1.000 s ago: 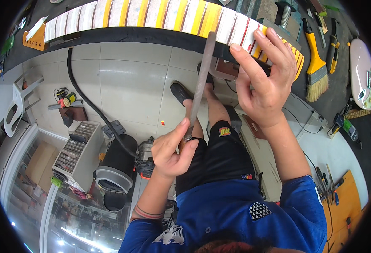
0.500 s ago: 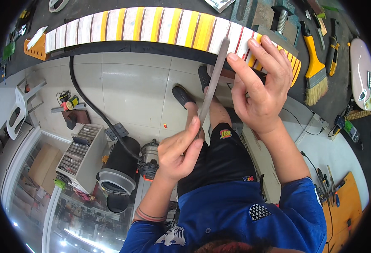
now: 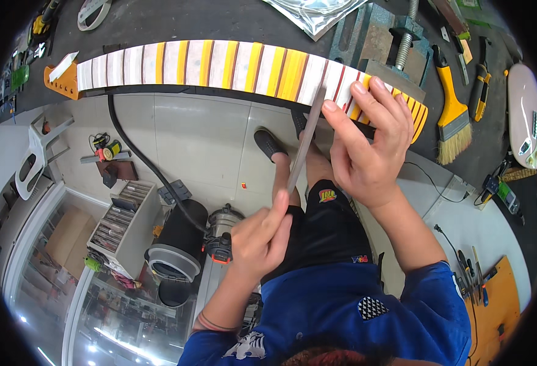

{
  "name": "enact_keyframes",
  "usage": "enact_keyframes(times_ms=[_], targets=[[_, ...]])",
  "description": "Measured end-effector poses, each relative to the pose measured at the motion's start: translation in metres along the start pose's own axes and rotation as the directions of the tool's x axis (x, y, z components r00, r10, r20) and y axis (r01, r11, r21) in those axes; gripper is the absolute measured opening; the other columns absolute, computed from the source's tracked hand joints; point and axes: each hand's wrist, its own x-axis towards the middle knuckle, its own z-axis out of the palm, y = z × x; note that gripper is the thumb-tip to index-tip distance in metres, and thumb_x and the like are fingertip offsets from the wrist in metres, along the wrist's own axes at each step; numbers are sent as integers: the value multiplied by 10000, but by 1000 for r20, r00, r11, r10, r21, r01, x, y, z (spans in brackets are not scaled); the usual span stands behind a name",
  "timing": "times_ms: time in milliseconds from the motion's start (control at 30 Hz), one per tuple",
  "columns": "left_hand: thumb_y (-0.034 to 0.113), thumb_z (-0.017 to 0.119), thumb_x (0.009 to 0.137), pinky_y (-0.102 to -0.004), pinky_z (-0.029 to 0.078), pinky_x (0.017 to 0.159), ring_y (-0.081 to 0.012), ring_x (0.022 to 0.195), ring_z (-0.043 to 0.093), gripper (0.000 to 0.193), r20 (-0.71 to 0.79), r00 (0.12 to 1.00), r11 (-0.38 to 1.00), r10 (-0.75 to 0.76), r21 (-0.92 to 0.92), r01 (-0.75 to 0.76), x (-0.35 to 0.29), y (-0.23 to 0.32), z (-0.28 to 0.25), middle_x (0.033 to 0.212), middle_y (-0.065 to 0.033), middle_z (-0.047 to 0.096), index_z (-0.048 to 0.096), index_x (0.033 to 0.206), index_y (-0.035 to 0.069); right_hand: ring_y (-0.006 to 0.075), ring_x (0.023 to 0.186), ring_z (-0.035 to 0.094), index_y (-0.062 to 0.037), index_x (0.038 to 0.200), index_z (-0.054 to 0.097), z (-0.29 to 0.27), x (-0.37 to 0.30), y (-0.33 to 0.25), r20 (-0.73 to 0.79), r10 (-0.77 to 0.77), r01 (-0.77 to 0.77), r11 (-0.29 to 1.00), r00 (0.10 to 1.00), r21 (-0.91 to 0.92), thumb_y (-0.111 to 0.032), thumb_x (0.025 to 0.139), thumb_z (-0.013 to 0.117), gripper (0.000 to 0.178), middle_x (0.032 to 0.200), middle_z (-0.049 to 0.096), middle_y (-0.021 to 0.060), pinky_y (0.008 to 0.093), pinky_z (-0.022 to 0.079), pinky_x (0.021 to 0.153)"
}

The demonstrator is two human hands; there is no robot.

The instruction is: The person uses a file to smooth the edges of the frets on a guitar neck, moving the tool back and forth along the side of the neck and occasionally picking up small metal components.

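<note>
A guitar neck (image 3: 210,64) lies across the bench edge, its playing face covered in white and yellow tape strips with narrow dark bands between them. At its left end is an orange-brown headstock (image 3: 63,81). My left hand (image 3: 259,241) is closed around the lower end of a slim grey metal file (image 3: 305,143). The file slants up and right, its tip over the neck's near edge among the white strips. My right hand (image 3: 375,146) has its fingers stretched and slightly apart over the right part of the neck, the index fingertip beside the file's tip.
Behind the neck's right end stands a bench vise (image 3: 402,55). To its right lie a yellow-handled brush (image 3: 451,104), a utility knife (image 3: 480,85) and a pale guitar body (image 3: 524,113). A black hose (image 3: 137,152) hangs down at left above a black bin (image 3: 180,235).
The bench and neck appear lower in the picture. The file and my left hand sit slightly lower too, the tip nearer the neck's near edge. My right hand stays over the neck.
</note>
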Motion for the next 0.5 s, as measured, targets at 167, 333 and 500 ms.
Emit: enact_keyframes(times_ms=[167,333,500], targets=[[-64,743,957,-386,580,633,-299,656,710,602,-148,983,994,105,-23,-109,112,23,20,804,-155,715,662,1545,32,307,1445,588,-286,1386,782,2,0,2,-16,17,-16,1000,1000,23,-74,840,746,586,1490,652,58,502,340,1261],[-47,755,957,-393,544,578,-284,591,646,616,-134,985,993,111,66,-103,37,1,16,748,-125,660,649,1559,31,309,1452,581,-280,1396,778,-5,0,0,24,19,-20,999,1000,36,-78,851,747,582,1496,648,58,504,331,1264],[-39,762,953,-391,537,570,-245,571,630,620,-58,998,995,20,101,-14,1,11,5,745,-113,650,647,1559,26,310,1455,575,-285,1404,775,-9,2,-2,65,35,-38,999,997,38,-133,861,777,565,1501,645,57,509,336,1260]])
